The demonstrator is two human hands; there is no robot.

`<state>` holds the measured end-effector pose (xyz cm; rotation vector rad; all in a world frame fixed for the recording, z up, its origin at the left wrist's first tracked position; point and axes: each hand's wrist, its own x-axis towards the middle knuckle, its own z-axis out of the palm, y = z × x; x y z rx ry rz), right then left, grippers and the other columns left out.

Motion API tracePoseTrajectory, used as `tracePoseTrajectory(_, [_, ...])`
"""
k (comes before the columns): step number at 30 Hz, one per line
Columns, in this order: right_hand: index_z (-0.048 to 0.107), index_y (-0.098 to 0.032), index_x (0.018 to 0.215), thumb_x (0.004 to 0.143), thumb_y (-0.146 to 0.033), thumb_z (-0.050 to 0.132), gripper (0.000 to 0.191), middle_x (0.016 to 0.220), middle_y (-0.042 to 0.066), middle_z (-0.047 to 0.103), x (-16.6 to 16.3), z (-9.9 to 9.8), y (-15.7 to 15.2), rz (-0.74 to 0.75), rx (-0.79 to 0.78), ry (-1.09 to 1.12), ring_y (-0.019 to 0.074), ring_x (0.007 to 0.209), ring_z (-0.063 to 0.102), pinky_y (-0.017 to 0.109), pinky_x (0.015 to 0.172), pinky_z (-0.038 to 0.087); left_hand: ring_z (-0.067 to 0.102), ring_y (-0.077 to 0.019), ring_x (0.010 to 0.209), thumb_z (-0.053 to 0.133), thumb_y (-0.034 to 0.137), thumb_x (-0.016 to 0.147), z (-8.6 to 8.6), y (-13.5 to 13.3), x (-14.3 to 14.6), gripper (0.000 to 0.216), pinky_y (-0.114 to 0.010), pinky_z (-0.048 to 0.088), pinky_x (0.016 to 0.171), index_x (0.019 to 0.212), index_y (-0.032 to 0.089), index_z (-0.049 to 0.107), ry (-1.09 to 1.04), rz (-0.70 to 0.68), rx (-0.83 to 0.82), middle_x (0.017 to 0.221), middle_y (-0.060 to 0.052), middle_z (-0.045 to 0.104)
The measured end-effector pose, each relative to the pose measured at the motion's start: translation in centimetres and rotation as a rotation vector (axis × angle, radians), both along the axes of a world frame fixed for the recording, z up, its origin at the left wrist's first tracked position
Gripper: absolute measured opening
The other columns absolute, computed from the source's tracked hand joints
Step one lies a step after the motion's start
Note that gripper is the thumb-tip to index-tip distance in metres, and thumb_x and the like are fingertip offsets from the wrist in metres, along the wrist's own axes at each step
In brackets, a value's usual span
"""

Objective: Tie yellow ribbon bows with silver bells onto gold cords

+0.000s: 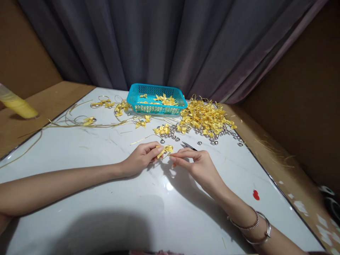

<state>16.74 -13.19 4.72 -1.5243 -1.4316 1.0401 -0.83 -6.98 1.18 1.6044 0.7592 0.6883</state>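
Observation:
A small yellow ribbon bow (168, 148) is pinched between the thumb and fingers of my left hand (143, 157), just above the middle of the white table (111, 209). At the bow's lower right edge, my right hand (200, 166) has thumb and forefinger closed on what looks like the end of a thin gold cord. A bit of silver shows under the bow, too small to make out. Behind my right hand lie scissors (188, 145), their blades showing and their handles hidden. Silver heart-shaped beads (172, 131) are scattered beyond the hands.
A turquoise basket (159, 109) with yellow bows stands at the back. To its right is a big heap of yellow bows (204, 115) with gold cords. Long gold cords (106, 125) stretch leftwards. A red heart-shaped piece (256, 195) lies at right; a yellow-filled clear tube (18, 104) stands far left.

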Motion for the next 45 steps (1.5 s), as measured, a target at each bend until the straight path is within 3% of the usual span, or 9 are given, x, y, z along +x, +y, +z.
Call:
tracePoseTrajectory(17, [0.074, -0.026, 0.066, 0.074, -0.022, 0.065, 0.013, 0.065, 0.003, 0.069, 0.3, 0.0, 0.1, 0.056, 0.11, -0.067, 0.0197, 0.073, 0.06, 0.036, 0.071, 0.045, 0.034, -0.0072, 0.048, 0.042, 0.039, 0.088, 0.1, 0.0, -0.2, 0.032, -0.021, 0.03, 0.047, 0.067, 0.015, 0.05, -0.012, -0.064, 0.018, 0.056, 0.004, 0.04])
tracePoseTrajectory(24, [0.072, -0.022, 0.062, 0.073, -0.023, 0.066, 0.013, 0.068, 0.004, 0.069, 0.8, 0.6, -0.1, 0.078, 0.048, -0.037, 0.0183, 0.071, 0.062, 0.034, 0.072, 0.045, 0.039, -0.0075, 0.052, 0.039, 0.033, 0.09, -0.2, 0.0, -0.5, 0.031, -0.021, 0.034, 0.051, 0.065, 0.015, 0.048, 0.021, -0.076, 0.224, 0.058, 0.004, 0.043])
tracePoseTrajectory(29, [0.071, -0.02, 0.072, 0.076, -0.022, 0.064, 0.009, 0.067, 0.003, 0.068, 1.3, 0.9, -0.2, 0.084, 0.246, -0.077, 0.0163, 0.067, 0.061, 0.031, 0.067, 0.047, 0.039, -0.0068, 0.051, 0.038, 0.027, 0.09, -0.5, 0.0, -0.4, 0.027, -0.02, 0.033, 0.05, 0.068, 0.015, 0.049, 0.027, -0.133, 0.41, 0.059, 0.004, 0.044])
tracePoseTrajectory(36, [0.07, -0.013, 0.087, 0.077, -0.011, 0.061, 0.014, 0.062, 0.002, 0.066, 1.7, 0.6, -0.3, 0.177, 0.514, -0.323, 0.0116, 0.056, 0.059, 0.023, 0.053, 0.046, 0.038, -0.0066, 0.049, 0.038, 0.021, 0.091, -0.7, -0.1, -0.5, 0.023, -0.019, 0.033, 0.048, 0.072, 0.016, 0.05, 0.005, -0.19, 0.571, 0.059, 0.004, 0.046])
tracePoseTrajectory(45, [0.065, -0.011, 0.081, 0.08, -0.013, 0.058, 0.008, 0.065, 0.003, 0.066, 0.8, 0.1, -0.6, 0.274, 0.486, -0.31, 0.0098, 0.054, 0.057, 0.02, 0.051, 0.047, 0.039, -0.0072, 0.05, 0.035, 0.022, 0.091, -0.7, -0.2, -0.6, 0.025, -0.017, 0.034, 0.049, 0.07, 0.016, 0.048, 0.033, -0.244, 0.672, 0.057, 0.003, 0.044])
